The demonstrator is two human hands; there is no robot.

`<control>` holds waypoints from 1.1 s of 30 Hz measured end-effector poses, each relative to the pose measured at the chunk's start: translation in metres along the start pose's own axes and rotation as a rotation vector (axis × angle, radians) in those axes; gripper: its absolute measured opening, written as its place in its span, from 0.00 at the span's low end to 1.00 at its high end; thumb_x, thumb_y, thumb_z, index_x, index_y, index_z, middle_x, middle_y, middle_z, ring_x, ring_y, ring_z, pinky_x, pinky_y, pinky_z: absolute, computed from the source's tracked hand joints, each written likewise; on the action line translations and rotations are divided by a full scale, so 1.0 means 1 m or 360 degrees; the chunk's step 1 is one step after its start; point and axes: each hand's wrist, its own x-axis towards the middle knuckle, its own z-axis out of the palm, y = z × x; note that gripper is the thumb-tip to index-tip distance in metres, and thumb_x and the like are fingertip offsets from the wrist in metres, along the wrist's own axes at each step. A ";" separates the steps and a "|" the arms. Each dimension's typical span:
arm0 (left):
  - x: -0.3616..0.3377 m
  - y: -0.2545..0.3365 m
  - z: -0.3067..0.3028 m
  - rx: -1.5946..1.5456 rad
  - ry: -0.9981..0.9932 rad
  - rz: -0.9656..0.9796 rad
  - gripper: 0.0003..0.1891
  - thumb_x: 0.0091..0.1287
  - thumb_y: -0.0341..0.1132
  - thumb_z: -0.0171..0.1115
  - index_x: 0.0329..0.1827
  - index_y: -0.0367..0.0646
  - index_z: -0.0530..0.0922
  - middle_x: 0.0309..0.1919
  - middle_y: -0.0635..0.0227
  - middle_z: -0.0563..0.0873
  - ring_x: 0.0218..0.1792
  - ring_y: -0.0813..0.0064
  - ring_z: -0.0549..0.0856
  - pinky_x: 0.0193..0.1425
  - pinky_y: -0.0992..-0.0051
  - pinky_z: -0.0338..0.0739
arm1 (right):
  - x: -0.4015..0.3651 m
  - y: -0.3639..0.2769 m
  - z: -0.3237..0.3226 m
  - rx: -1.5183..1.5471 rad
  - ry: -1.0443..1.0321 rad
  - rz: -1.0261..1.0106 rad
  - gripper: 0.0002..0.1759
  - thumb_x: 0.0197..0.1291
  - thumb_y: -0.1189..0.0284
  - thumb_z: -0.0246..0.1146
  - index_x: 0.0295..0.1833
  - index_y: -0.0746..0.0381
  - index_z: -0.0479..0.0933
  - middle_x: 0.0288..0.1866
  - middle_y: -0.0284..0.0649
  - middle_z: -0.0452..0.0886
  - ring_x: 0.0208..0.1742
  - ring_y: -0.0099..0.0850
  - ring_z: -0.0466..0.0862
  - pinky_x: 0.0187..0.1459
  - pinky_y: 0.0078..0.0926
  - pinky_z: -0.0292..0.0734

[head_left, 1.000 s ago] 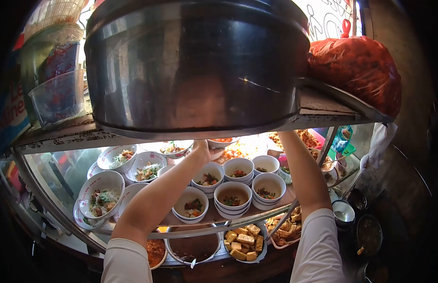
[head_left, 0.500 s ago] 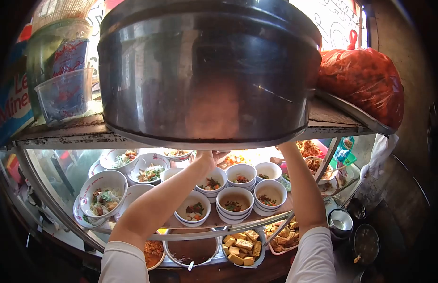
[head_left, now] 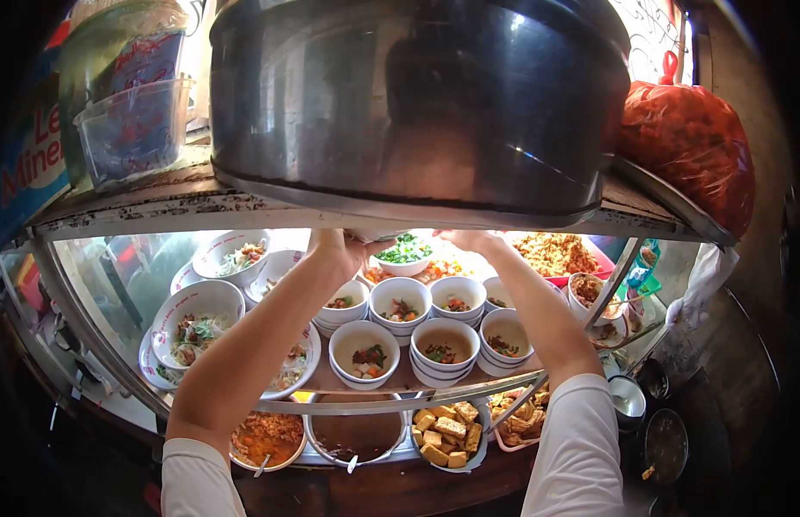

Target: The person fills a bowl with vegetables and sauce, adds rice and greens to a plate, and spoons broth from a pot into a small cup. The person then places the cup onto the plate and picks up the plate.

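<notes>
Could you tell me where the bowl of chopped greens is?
In the head view, the bowl of chopped greens is central, between the left hand and right hand, behind the small bowls.

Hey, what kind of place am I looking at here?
Probably a street food stall: stacked white ceramic bowls pre-filled with garnishes, golden fried tofu cubes, and a large steel pot on the shelf above.

A small white bowl (head_left: 406, 264) was seen high up, just beneath the front edge of the top shelf (head_left: 159, 205). It was filled with chopped green herbs, heaped a little above its rim, and was seen upright and level. It was flanked by the left hand (head_left: 338, 250) and the right hand (head_left: 469, 239), both raised close beside it. Whether the bowl was gripped or merely touched could not be told, since its upper edge was hidden by the shelf.
</notes>
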 end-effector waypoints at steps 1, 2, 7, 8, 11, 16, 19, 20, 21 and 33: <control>-0.001 0.001 -0.005 -0.0003 -0.0031 -0.0023 0.29 0.72 0.52 0.44 0.65 0.37 0.61 0.63 0.46 0.67 0.63 0.45 0.71 0.61 0.38 0.71 | 0.008 -0.005 0.006 0.0032 -0.0029 -0.0054 0.07 0.53 0.73 0.65 0.38 0.55 0.85 0.44 0.37 0.86 0.49 0.34 0.82 0.54 0.39 0.73; 0.000 0.004 -0.012 -0.0009 -0.0067 -0.0041 0.30 0.71 0.53 0.45 0.65 0.37 0.61 0.63 0.46 0.67 0.63 0.45 0.71 0.62 0.38 0.70 | 0.014 -0.011 0.011 -0.0012 -0.0054 -0.0042 0.07 0.53 0.73 0.65 0.38 0.55 0.85 0.44 0.37 0.86 0.50 0.35 0.82 0.55 0.39 0.73; -0.019 0.014 -0.022 0.0030 -0.0130 -0.0050 0.32 0.71 0.54 0.40 0.68 0.36 0.59 0.65 0.45 0.66 0.65 0.46 0.70 0.62 0.40 0.71 | 0.024 -0.044 0.012 -0.0530 -0.0207 0.0110 0.07 0.51 0.73 0.66 0.36 0.52 0.85 0.43 0.36 0.86 0.49 0.34 0.82 0.54 0.38 0.74; -0.028 0.018 -0.020 0.0046 -0.0143 -0.0045 0.29 0.69 0.46 0.40 0.67 0.34 0.59 0.65 0.44 0.66 0.65 0.45 0.69 0.61 0.39 0.72 | 0.022 -0.053 0.012 -0.0645 -0.0238 0.0156 0.07 0.50 0.73 0.66 0.36 0.51 0.86 0.43 0.36 0.86 0.48 0.34 0.82 0.54 0.37 0.75; -0.028 0.021 -0.034 -0.0029 -0.0161 -0.0203 0.31 0.61 0.39 0.39 0.67 0.28 0.57 0.64 0.40 0.65 0.66 0.43 0.68 0.63 0.39 0.71 | 0.023 -0.069 0.014 -0.0830 -0.0243 0.0223 0.08 0.49 0.73 0.67 0.35 0.50 0.86 0.43 0.35 0.86 0.48 0.34 0.82 0.53 0.36 0.75; -0.035 0.023 -0.043 0.0028 -0.0244 -0.0181 0.32 0.52 0.37 0.44 0.59 0.21 0.57 0.61 0.36 0.67 0.60 0.43 0.74 0.59 0.43 0.75 | 0.033 -0.046 0.017 -0.0441 0.0030 0.0197 0.07 0.48 0.70 0.69 0.34 0.46 0.85 0.43 0.35 0.85 0.48 0.34 0.81 0.52 0.37 0.75; -0.037 0.025 -0.044 0.0040 -0.0235 -0.0195 0.34 0.55 0.37 0.41 0.63 0.20 0.54 0.63 0.36 0.64 0.63 0.42 0.70 0.64 0.43 0.70 | 0.041 -0.028 0.010 -0.0399 -0.0019 0.0325 0.07 0.50 0.66 0.68 0.37 0.44 0.85 0.49 0.36 0.83 0.54 0.34 0.79 0.55 0.35 0.73; -0.037 0.025 -0.044 0.0040 -0.0224 -0.0205 0.35 0.57 0.38 0.40 0.65 0.20 0.53 0.65 0.35 0.63 0.65 0.42 0.68 0.67 0.43 0.68 | 0.043 -0.022 0.008 -0.0374 -0.0066 0.0305 0.11 0.52 0.60 0.69 0.42 0.45 0.84 0.53 0.35 0.81 0.57 0.33 0.77 0.57 0.35 0.72; -0.037 0.025 -0.045 0.0048 -0.0227 -0.0209 0.35 0.57 0.38 0.40 0.65 0.20 0.53 0.65 0.35 0.63 0.65 0.42 0.69 0.67 0.43 0.68 | 0.046 -0.017 0.006 -0.0355 -0.0093 0.0298 0.11 0.52 0.61 0.68 0.43 0.46 0.84 0.53 0.36 0.81 0.57 0.33 0.77 0.57 0.35 0.72; -0.061 0.015 -0.051 0.0007 -0.0344 -0.0244 0.30 0.56 0.36 0.41 0.60 0.23 0.55 0.61 0.38 0.67 0.62 0.45 0.73 0.63 0.46 0.74 | -0.012 -0.095 -0.082 0.0095 0.1110 0.0246 0.15 0.58 0.67 0.65 0.50 0.57 0.80 0.53 0.37 0.82 0.57 0.29 0.78 0.58 0.30 0.73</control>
